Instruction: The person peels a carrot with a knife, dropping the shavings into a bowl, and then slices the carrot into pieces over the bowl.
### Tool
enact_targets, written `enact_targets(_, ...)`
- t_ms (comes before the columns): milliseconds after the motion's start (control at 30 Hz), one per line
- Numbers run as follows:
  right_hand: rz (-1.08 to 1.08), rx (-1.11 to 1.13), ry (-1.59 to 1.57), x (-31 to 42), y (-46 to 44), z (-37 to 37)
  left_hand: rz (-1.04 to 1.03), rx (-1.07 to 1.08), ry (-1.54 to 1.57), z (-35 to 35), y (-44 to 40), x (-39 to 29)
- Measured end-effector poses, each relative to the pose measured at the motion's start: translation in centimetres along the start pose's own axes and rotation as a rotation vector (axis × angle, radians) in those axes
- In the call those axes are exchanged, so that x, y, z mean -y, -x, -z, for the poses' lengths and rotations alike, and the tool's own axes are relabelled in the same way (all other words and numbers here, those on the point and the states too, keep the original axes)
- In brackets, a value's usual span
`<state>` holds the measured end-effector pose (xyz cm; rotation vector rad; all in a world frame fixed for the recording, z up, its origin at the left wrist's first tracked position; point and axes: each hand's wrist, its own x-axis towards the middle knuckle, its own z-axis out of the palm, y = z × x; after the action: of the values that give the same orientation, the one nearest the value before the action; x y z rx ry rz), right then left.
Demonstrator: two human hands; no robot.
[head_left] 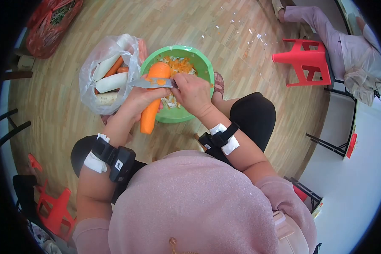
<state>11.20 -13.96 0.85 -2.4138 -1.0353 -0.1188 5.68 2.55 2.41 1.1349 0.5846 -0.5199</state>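
My left hand [140, 100] is wrapped round a large peeled carrot [149, 116], which slants across the near left rim of a green basin [207, 67]. A knife [144, 83] lies across the carrot, its blade pointing left, with orange bits stuck on it. My right hand [192, 93] is closed on the knife's handle, over the basin. Inside the basin are orange and white chopped pieces [180, 65]. Left of the basin, a clear plastic bag [89, 91] holds white radishes [112, 82] and carrots [114, 67].
A red bag [51, 36] with greens stands at the upper left. Red stools [302, 61] are at the right and lower left. Another person [326, 31] sits at the upper right. White scraps [259, 37] lie on the wooden floor, and tables [355, 203] line the right side.
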Motion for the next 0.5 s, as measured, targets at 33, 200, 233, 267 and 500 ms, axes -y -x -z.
enact_targets(33,0.0,0.0,0.0,0.0,0.0,-0.1,-0.003,-0.004,0.001,-0.1,0.1,-0.1)
enact_targets(200,-0.037,-0.048,0.069,-1.0,0.3,-0.9,0.049,0.016,-0.022,-0.1,0.2,-0.3)
enact_targets(233,-0.038,-0.048,0.069,-1.6,0.3,-1.1,0.046,0.015,-0.004,-0.2,0.3,-0.4)
enact_targets(267,-0.121,-0.034,0.113,-2.3,0.3,-1.4,0.042,0.015,0.016,-0.2,0.5,-0.3)
enact_targets(500,-0.084,-0.004,0.026,-1.7,0.2,-0.9,0.014,0.028,0.005,-0.1,0.5,-0.1)
